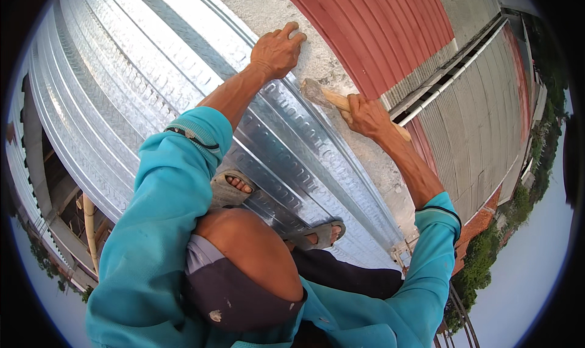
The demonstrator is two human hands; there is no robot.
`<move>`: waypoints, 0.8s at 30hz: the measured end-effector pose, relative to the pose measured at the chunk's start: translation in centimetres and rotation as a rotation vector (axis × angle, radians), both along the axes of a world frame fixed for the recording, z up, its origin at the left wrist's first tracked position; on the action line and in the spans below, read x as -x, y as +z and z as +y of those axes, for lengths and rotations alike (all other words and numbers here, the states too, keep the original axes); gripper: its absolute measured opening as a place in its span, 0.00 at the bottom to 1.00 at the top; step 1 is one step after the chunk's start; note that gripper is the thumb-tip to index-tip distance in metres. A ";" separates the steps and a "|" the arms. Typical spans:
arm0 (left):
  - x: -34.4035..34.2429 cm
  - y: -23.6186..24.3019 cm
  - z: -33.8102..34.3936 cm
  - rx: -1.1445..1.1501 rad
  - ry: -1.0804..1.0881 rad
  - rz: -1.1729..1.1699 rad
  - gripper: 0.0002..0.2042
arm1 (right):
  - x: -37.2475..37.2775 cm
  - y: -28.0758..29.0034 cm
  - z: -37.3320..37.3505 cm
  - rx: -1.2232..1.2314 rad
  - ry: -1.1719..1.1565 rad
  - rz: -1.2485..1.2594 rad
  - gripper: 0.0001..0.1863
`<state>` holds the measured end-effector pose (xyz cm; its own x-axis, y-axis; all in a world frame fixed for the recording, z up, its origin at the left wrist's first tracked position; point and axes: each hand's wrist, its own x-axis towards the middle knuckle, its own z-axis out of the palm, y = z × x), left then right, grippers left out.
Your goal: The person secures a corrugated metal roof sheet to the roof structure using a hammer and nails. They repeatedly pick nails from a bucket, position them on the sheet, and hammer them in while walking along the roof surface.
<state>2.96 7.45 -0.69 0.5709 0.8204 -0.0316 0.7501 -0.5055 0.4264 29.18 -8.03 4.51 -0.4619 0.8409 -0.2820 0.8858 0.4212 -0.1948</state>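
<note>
My right hand is closed round the wooden handle of a hammer. The hammer's blocky, worn head points left, over the edge of the ribbed metal decking. Further up and to the left, my left hand is at the border between the shiny decking and a rough concrete ledge. Its fingers are bent, with thumb and forefinger close together over the concrete. Whatever they may pinch is too small to make out. My sandalled feet rest on the decking below my hands.
Red corrugated roofing lies beyond the ledge, with grey corrugated roofs and a white pipe further right. At the far left the decking ends above an open gap with wooden poles. Trees and sky show at the rim.
</note>
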 end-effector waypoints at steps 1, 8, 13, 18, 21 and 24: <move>0.2 0.8 1.7 -0.029 0.016 0.033 0.12 | 0.0 -0.4 2.4 -0.015 -0.037 0.029 0.22; 0.2 -0.5 -0.6 -0.030 0.005 0.049 0.13 | 2.7 6.9 -1.8 -0.220 0.277 0.654 0.22; 0.4 0.8 1.3 -0.001 0.012 0.047 0.13 | 0.2 0.1 2.9 -0.058 -0.078 0.072 0.19; 0.4 -0.7 -0.5 0.009 0.009 0.032 0.14 | 2.5 6.2 0.5 -0.290 0.229 0.598 0.20; -0.2 -0.4 -0.6 -0.001 -0.008 0.037 0.14 | 1.2 3.1 -0.7 -0.064 0.151 0.196 0.20; 0.4 -1.2 -0.4 -0.038 0.010 -0.001 0.13 | 0.3 0.1 3.2 -0.030 -0.040 0.051 0.20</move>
